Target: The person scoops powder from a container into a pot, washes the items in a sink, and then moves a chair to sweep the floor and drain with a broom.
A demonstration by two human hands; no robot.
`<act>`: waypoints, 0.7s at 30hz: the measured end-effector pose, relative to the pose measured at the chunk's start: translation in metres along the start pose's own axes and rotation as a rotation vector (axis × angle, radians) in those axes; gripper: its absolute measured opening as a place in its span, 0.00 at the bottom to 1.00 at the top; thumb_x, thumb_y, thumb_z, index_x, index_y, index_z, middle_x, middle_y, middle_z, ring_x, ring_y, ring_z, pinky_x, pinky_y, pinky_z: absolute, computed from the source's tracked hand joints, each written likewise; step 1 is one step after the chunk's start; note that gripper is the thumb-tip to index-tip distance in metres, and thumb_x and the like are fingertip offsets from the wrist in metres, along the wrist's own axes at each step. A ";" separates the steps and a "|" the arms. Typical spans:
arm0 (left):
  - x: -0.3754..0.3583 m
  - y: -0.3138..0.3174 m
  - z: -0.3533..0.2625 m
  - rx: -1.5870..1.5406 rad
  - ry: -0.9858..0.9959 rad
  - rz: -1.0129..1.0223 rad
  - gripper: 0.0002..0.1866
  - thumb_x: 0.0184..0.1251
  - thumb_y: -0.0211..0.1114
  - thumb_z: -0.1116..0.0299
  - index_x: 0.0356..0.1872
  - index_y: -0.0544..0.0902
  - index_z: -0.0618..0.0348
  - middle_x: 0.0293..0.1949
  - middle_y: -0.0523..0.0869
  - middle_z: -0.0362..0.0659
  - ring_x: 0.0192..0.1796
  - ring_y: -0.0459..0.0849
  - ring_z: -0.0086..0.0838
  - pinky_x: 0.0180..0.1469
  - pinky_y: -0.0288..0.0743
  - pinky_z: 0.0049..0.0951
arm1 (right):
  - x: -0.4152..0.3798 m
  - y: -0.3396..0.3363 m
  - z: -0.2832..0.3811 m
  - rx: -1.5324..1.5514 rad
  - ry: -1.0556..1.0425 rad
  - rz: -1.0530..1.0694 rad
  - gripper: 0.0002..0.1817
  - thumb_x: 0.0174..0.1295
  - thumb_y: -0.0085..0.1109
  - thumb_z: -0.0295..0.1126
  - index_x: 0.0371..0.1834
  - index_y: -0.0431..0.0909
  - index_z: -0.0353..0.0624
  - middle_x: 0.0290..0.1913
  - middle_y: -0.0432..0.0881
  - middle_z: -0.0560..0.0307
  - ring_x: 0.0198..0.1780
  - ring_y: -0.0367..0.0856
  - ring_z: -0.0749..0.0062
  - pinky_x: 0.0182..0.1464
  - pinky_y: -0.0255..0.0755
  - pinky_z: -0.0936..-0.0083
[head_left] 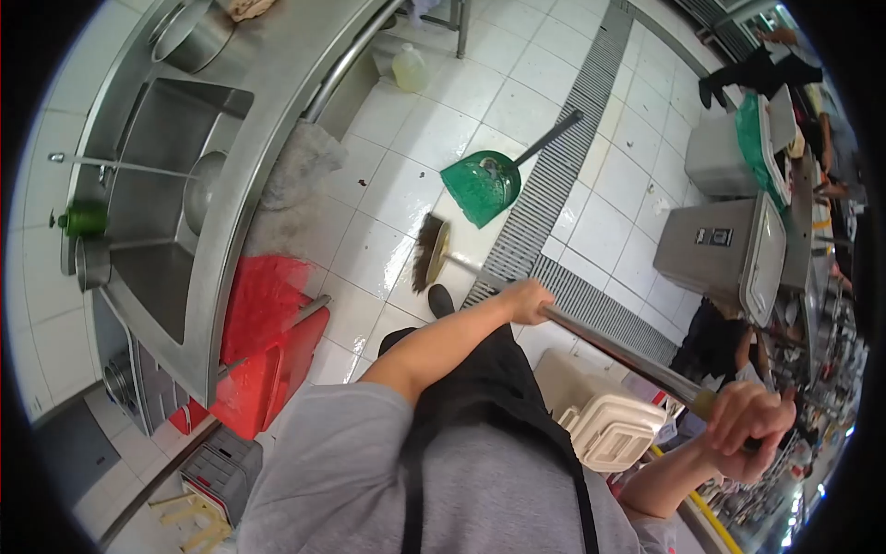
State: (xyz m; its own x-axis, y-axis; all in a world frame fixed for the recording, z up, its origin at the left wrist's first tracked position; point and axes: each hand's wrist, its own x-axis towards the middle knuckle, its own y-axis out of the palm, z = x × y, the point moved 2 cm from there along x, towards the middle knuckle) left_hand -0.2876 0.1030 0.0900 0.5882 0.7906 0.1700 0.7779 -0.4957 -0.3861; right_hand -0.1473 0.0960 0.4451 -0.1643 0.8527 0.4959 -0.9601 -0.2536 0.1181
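My left hand [526,301] is closed around the middle of a broom's metal handle [628,349]. Farther up, near the handle's end, the fingers of my right hand [749,427] wrap around it. The broom head [430,254], with dark brown bristles, rests on the white tiled floor ahead of my shoe [441,301]. A green dustpan [482,190] lies just beyond the bristles, apart from them, its dark handle [551,137] pointing away to the right. Some debris seems to be in the pan. Small dark bits dot the wet tiles nearby.
At left stands a steel sink counter [235,198] with a running tap [83,161]. Below it are a red bin [277,369] and a yellowish jug [410,69]. A floor grate [531,226] runs past the dustpan. Grey bins [706,254] and other people are at right; a beige bin [614,429] is beside me.
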 end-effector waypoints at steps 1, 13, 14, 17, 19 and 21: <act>0.017 0.003 0.000 0.000 0.049 -0.016 0.16 0.48 0.58 0.62 0.09 0.68 0.58 0.12 0.72 0.50 0.19 0.72 0.47 0.21 0.66 0.40 | -0.007 -0.004 0.007 -0.038 -0.021 -0.053 0.08 0.56 0.44 0.32 0.24 0.65 0.40 0.07 0.67 0.66 0.06 0.63 0.85 0.10 0.63 0.89; 0.002 -0.077 -0.081 0.225 -0.025 0.028 0.17 0.47 0.59 0.61 0.08 0.67 0.57 0.11 0.72 0.48 0.18 0.73 0.45 0.21 0.65 0.40 | -0.011 -0.013 0.066 0.191 -0.151 0.069 0.08 0.54 0.52 0.33 0.22 0.69 0.43 0.09 0.66 0.68 0.10 0.66 0.84 0.14 0.65 0.89; -0.015 -0.091 -0.063 0.211 -0.089 0.021 0.14 0.45 0.61 0.61 0.11 0.70 0.56 0.12 0.73 0.47 0.18 0.74 0.44 0.20 0.65 0.39 | -0.017 -0.024 0.045 0.231 -0.103 -0.036 0.08 0.50 0.56 0.30 0.17 0.69 0.45 0.07 0.70 0.67 0.08 0.68 0.88 0.13 0.68 0.92; -0.084 -0.143 0.002 0.390 -0.348 0.089 0.11 0.44 0.61 0.65 0.11 0.71 0.56 0.13 0.73 0.48 0.19 0.73 0.45 0.21 0.65 0.39 | -0.044 -0.004 -0.076 0.658 0.029 0.079 0.20 0.51 0.56 0.38 0.06 0.65 0.43 0.06 0.65 0.63 0.05 0.61 0.78 0.10 0.60 0.80; -0.145 -0.170 0.068 0.463 -0.529 0.150 0.11 0.47 0.59 0.61 0.14 0.73 0.55 0.15 0.75 0.49 0.22 0.75 0.45 0.24 0.67 0.41 | -0.062 0.034 -0.149 0.411 0.408 -0.013 0.25 0.51 0.50 0.51 0.08 0.68 0.40 0.09 0.67 0.59 0.14 0.67 0.68 0.21 0.66 0.69; -0.131 -0.166 0.090 0.531 -0.497 0.154 0.11 0.48 0.59 0.62 0.14 0.73 0.56 0.15 0.75 0.49 0.21 0.75 0.45 0.24 0.67 0.41 | -0.081 0.044 -0.193 0.679 0.236 -0.363 0.19 0.45 0.59 0.43 0.12 0.69 0.40 0.10 0.66 0.60 0.17 0.68 0.68 0.26 0.67 0.66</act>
State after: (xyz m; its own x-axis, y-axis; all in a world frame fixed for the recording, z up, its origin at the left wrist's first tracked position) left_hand -0.5143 0.1140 0.0502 0.4147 0.8580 -0.3032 0.4093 -0.4734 -0.7800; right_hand -0.2203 0.1038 0.2439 0.0154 0.9899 0.1406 -0.6277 -0.0999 0.7721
